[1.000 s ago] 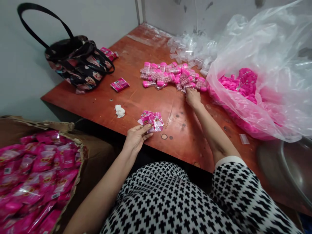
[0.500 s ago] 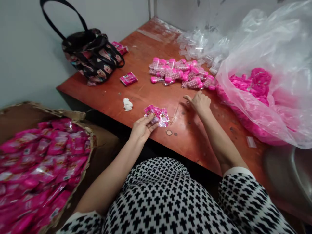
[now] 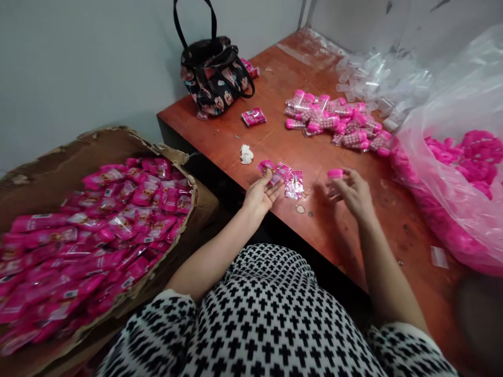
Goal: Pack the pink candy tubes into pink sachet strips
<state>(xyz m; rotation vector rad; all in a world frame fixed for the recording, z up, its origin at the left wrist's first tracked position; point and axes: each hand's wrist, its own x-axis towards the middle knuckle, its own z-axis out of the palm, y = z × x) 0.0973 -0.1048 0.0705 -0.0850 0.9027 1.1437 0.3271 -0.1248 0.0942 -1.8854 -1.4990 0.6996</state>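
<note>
Near the table's front edge, my left hand (image 3: 260, 197) pinches a small pink printed plastic pouch (image 3: 276, 178) between thumb and fingers. More pink and clear pouches (image 3: 294, 183) lie flat on the table just beyond its fingertips. To the right, my right hand (image 3: 357, 198) is closed on a small bottle with a pink cap (image 3: 335, 173), held above the tabletop. The lower part of that bottle is blurred and partly hidden by the fingers. Behind both hands lies a heap of clear pink-capped bottles (image 3: 329, 119) filled with small pink balls.
At left stands a torn cardboard box (image 3: 196, 207) of filled pink packs (image 3: 118, 225). A floral handbag (image 3: 214, 78), a pink packet (image 3: 253, 117) and a crumpled white tissue (image 3: 247, 154) are on the table (image 3: 275, 131). Clear empty tubes (image 3: 377, 78) and a bag of pink caps (image 3: 436, 209) sit right.
The view has swung left, showing more of the cardboard box. My right hand has drawn back from beside the bottle heap and now shows a pink-capped bottle. My left hand keeps its pouch.
</note>
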